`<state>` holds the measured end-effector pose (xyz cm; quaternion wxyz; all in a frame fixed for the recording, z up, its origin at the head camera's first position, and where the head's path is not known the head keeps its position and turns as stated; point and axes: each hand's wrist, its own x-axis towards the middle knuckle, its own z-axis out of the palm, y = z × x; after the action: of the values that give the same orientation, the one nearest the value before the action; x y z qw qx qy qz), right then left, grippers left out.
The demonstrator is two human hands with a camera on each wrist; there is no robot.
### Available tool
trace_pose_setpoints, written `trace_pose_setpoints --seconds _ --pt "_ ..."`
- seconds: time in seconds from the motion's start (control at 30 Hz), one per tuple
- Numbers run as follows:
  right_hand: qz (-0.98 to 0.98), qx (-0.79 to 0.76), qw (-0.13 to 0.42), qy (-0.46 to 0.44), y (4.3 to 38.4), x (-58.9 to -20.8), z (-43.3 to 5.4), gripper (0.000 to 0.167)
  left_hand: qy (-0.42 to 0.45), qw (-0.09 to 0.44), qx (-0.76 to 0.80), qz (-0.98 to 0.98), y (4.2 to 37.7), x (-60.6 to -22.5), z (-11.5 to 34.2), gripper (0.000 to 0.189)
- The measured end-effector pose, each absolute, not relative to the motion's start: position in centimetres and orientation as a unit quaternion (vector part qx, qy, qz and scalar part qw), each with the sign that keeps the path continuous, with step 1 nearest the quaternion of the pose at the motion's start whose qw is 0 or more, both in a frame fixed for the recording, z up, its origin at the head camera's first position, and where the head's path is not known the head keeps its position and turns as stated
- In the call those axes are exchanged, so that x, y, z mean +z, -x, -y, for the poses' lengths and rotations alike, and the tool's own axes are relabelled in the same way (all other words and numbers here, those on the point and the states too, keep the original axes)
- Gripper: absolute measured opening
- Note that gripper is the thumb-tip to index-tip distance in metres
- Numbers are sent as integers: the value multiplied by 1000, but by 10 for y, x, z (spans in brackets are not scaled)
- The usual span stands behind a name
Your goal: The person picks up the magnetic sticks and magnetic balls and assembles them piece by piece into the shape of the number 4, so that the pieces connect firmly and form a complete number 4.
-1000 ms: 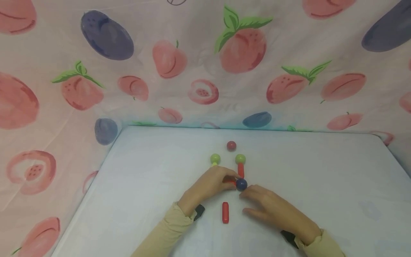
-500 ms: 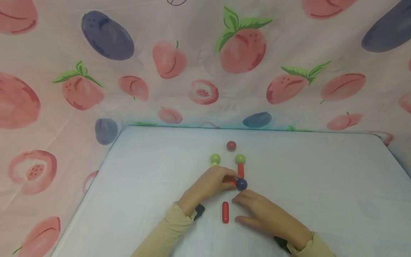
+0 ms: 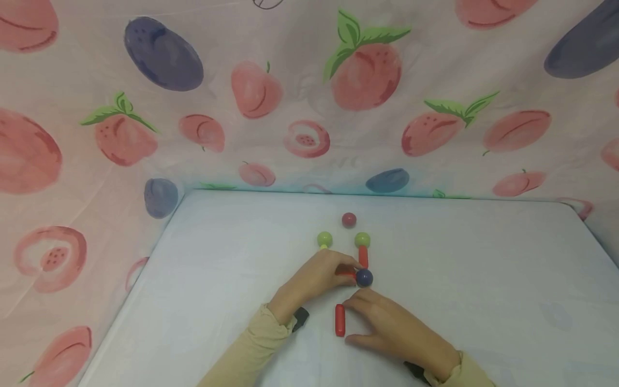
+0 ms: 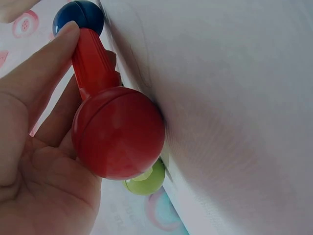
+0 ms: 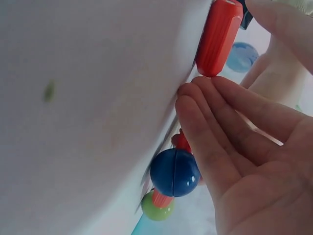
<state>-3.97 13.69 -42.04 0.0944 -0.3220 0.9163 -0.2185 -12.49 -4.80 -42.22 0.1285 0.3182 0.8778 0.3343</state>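
Observation:
My left hand point(image 3: 314, 277) pinches a red rod point(image 4: 93, 61) between thumb and fingers. This rod joins a blue ball point(image 3: 364, 278) to a red ball point(image 4: 120, 132); in the head view the hand hides that red ball. From the blue ball another red rod point(image 3: 363, 257) runs back to a green ball point(image 3: 362, 239). My right hand point(image 3: 394, 325) has its fingers extended and thumb apart, beside a loose red rod point(image 3: 340, 321) lying on the table. In the right wrist view, the fingertips are right at one end of the loose rod point(image 5: 219, 39).
A second green ball point(image 3: 324, 239), with a yellow-green rod partly behind the left hand, sits at the back left of the hands. Farther back lies a lone red ball point(image 3: 348, 219). A fruit-print cloth point(image 3: 309, 97) hangs behind the white table point(image 3: 483, 258).
My right hand has moved from beside the blue ball leftward and toward the front, to the loose red rod. The left hand keeps its grip in the same place.

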Motion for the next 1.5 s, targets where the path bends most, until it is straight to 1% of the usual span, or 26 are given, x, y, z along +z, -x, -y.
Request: trace_pose_setpoints --seconds 0.17,0.37,0.73,0.93,1.1,1.33,1.5 --pt "-920 -209 70 325 38 -422 -132 51 -316 130 332 -879 124 -422 49 30" --pt "-917 -202 34 341 38 -422 -129 47 -316 131 329 -880 124 -422 48 31" --pt "-918 -189 42 346 41 -422 -126 42 -315 135 327 -881 124 -422 47 31" --pt "-915 -193 34 352 40 -423 -127 41 -319 133 330 -879 124 -422 48 30" --pt "-915 -190 29 354 41 -423 -129 42 -321 133 336 -875 125 -420 48 29" --pt "-923 -188 35 334 43 -423 -136 46 -318 135 338 -875 125 -421 48 29" --pt "-927 -189 34 321 45 -422 -142 46 -323 133 334 -876 126 -421 47 28"
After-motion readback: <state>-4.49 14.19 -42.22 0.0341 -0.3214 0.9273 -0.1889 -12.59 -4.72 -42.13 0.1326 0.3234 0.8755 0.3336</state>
